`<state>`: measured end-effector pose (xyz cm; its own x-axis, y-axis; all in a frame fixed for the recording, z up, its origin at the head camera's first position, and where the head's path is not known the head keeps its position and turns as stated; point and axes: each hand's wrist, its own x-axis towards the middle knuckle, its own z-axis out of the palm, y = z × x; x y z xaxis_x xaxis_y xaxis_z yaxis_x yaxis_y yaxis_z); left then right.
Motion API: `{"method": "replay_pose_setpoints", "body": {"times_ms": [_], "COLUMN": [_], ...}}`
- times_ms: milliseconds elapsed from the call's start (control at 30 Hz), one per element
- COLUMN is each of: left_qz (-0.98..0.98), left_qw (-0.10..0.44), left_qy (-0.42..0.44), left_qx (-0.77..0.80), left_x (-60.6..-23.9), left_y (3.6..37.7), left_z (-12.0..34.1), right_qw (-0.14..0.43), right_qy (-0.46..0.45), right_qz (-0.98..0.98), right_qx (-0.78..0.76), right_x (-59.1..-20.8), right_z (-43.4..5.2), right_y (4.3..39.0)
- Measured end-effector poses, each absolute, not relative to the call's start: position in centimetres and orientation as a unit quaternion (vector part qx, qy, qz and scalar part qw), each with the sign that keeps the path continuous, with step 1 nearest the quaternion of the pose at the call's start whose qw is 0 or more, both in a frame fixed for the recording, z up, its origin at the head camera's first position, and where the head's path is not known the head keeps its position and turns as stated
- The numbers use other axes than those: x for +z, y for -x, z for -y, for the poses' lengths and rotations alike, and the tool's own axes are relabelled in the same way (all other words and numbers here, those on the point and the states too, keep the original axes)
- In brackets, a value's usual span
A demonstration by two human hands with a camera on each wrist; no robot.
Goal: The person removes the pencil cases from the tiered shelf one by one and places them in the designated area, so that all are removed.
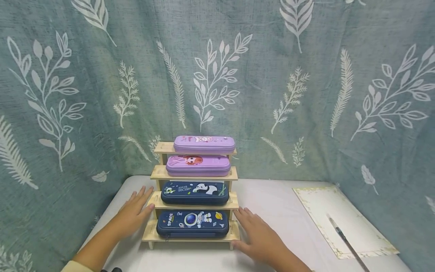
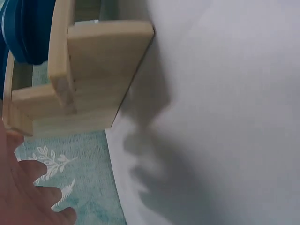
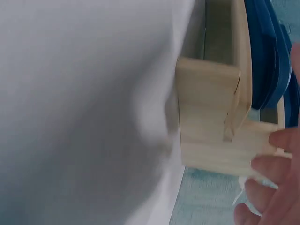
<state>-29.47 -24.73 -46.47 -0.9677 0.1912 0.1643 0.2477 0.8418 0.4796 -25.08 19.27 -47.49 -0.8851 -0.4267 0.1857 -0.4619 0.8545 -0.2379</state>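
A stepped wooden rack with several tiers stands on the white table. Its two upper tiers carry purple pencil cases; the lower two carry a navy panda case and a navy space case. My left hand lies with straight fingers against the rack's left side. My right hand, fingers spread, rests at the rack's right side near the bottom tier. Neither hand holds anything.
A cream sheet of paper with a dark pen across it lies at the right of the table. A teal leaf-print cloth hangs behind and around the table, close to the rack's back.
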Motion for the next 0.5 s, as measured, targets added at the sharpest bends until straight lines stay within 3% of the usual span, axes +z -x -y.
{"method": "replay_pose_setpoints", "body": {"times_ms": [500], "left_qz": [0.914], "left_qw": [0.017], "left_qy": [0.070], "left_qx": [-0.400], "left_x": [-47.2], "left_y": [30.0], "left_z": [22.4], "right_qw": [0.081], "right_qy": [-0.191], "right_qz": [0.965], "right_qx": [0.160], "right_x": [-46.6], "right_z": [-15.1], "right_y": [23.1]}}
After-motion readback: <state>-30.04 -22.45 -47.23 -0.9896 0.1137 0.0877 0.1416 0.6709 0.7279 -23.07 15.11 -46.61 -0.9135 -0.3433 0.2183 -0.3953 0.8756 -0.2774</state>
